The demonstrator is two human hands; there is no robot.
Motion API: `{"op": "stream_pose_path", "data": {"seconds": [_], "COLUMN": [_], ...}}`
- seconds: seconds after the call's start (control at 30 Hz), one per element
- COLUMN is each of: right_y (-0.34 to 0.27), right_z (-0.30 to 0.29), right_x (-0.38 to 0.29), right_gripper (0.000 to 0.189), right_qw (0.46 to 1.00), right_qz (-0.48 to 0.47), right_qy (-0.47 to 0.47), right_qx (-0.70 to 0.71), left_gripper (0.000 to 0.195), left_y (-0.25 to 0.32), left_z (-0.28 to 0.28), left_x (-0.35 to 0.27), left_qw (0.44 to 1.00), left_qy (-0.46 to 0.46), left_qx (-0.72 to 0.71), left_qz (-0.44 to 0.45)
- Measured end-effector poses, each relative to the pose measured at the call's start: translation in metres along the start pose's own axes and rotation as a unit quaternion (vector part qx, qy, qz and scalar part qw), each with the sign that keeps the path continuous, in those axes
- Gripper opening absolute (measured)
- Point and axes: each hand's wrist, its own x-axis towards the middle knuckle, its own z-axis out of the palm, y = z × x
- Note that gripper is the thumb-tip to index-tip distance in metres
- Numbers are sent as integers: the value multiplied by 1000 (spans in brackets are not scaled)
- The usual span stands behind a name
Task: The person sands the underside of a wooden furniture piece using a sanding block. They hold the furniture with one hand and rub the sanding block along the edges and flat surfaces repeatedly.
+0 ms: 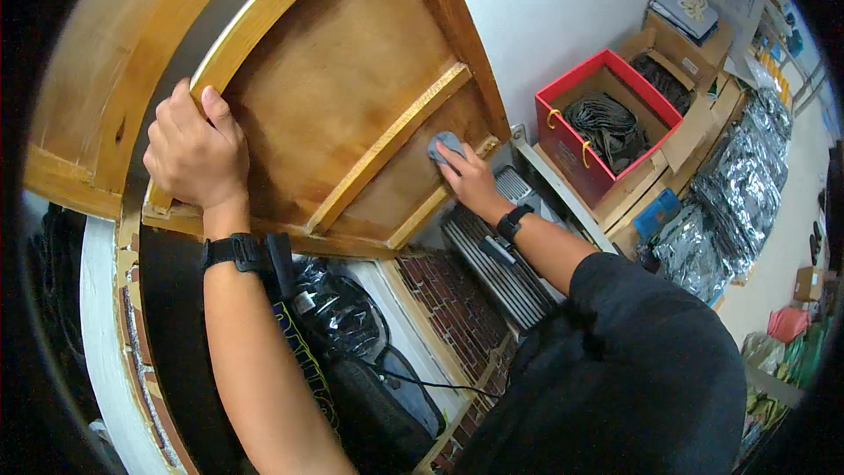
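Note:
A brown wooden panel door with a lighter frame [310, 79] stands swung out at a tilt before me. My left hand [198, 145] grips the edge of its frame at the left, thumb on the near face. My right hand [468, 178] presses a bunched grey-blue cloth [446, 145] onto the small panel near the door's lower right, between a crosspiece [389, 148] and the end rail. Black bands are around both wrists. The palm side of each hand is hidden.
Right of the door are a red open box [573, 171] with dark bundled material, cardboard boxes [709, 46] and silvery plastic-wrapped stacks [745, 178]. Below lie a ribbed grey appliance [508, 277], black bags [376, 389] and a cable [442, 384]. Another wooden door [132, 66] is at the left.

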Motion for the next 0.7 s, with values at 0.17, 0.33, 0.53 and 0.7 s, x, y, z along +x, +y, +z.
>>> {"op": "stream_pose_path", "data": {"seconds": [0.17,0.33,0.53,0.7], "right_y": [47,52,46,16], "right_z": [-3,-9,-14,-21], "right_x": [-46,-57,-61,-41], "right_gripper": [43,53,65,65], "right_qw": [995,986,966,989], "right_qz": [56,104,181,56], "right_qy": [-74,-120,-182,-134], "right_qx": [-33,-47,-20,20], "left_gripper": [28,28,28,27], "left_y": [1,-2,-6,-8], "left_z": [1,3,7,13], "left_x": [-1,-1,-2,-3], "left_qw": [1000,1000,1000,999], "left_qy": [2,4,12,15], "left_qx": [21,18,23,24], "left_qz": [3,8,15,19]}}
